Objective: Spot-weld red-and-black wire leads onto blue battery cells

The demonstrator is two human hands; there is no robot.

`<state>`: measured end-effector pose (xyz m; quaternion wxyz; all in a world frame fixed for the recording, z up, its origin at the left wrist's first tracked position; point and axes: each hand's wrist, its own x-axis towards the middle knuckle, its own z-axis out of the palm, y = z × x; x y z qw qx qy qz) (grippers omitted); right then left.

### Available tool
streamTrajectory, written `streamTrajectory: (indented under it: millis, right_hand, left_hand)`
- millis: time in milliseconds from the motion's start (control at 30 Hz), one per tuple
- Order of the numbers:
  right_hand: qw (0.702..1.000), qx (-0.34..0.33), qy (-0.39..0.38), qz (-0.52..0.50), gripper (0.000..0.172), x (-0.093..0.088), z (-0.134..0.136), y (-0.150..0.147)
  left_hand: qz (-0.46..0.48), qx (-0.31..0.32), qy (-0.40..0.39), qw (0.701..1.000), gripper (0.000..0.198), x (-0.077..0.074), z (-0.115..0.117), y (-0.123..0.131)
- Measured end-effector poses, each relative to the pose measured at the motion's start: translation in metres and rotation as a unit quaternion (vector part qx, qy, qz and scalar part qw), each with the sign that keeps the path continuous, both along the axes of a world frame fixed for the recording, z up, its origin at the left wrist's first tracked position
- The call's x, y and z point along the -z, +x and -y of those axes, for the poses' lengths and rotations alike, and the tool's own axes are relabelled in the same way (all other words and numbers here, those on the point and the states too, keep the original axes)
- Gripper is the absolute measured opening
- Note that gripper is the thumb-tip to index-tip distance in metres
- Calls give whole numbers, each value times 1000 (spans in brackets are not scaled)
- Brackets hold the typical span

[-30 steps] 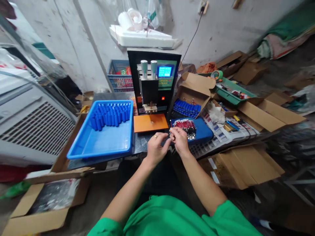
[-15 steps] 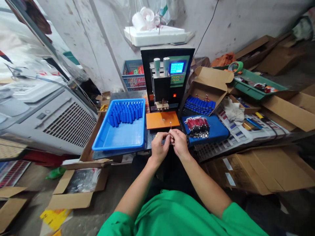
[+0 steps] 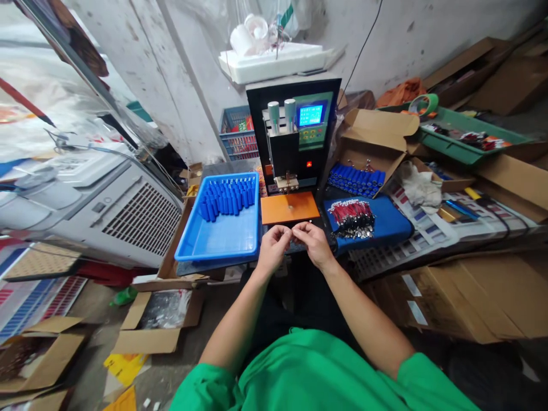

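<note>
My left hand (image 3: 274, 244) and my right hand (image 3: 312, 242) meet in front of the orange plate (image 3: 289, 208), thumbs and fingertips pinched together. Between them is a thin wire lead, mostly hidden by the fingers; its small white connector (image 3: 310, 221) shows just above my right hand. Behind the plate stands a black spot welder (image 3: 282, 148) with a lit blue screen and two grey-green cylinders on top. To the right, a pile of red and black wire leads (image 3: 351, 216) with white connectors lies on a blue pad (image 3: 391, 220).
Blue cylindrical battery cells (image 3: 226, 200) stand in a blue tray (image 3: 216, 245) at left. More blue cells (image 3: 355, 180) lie in a cardboard box (image 3: 381, 131) beside the welder. A green tray (image 3: 475, 137) sits farther right; a grey air cooler (image 3: 124, 211) stands at far left.
The view has shifted slightly left. My fingertips have turned the wire lead; its white connector, which stood upright above the fingers, now sits lower and farther right.
</note>
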<state>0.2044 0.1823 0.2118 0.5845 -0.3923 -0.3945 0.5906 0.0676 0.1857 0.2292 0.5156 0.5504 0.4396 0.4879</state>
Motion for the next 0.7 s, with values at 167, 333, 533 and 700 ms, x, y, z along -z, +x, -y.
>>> streamTrajectory:
  millis: [167, 333, 533, 700]
  right_hand:
    - [998, -1, 0, 62, 29, 5, 4, 3]
    - [990, -15, 25, 140, 30, 6, 2, 11]
    - [983, 78, 78, 148, 33, 5, -37, 14]
    - [985, 77, 83, 132, 38, 10, -79, 9]
  left_hand:
    - [-45, -5, 1, 999, 34, 3, 6, -1]
    - [-85, 11, 14, 996, 31, 6, 9, -14]
    - [-328, -154, 105, 926, 18, -7, -41, -86]
    - [-638, -155, 7, 754, 48, -12, -97, -126]
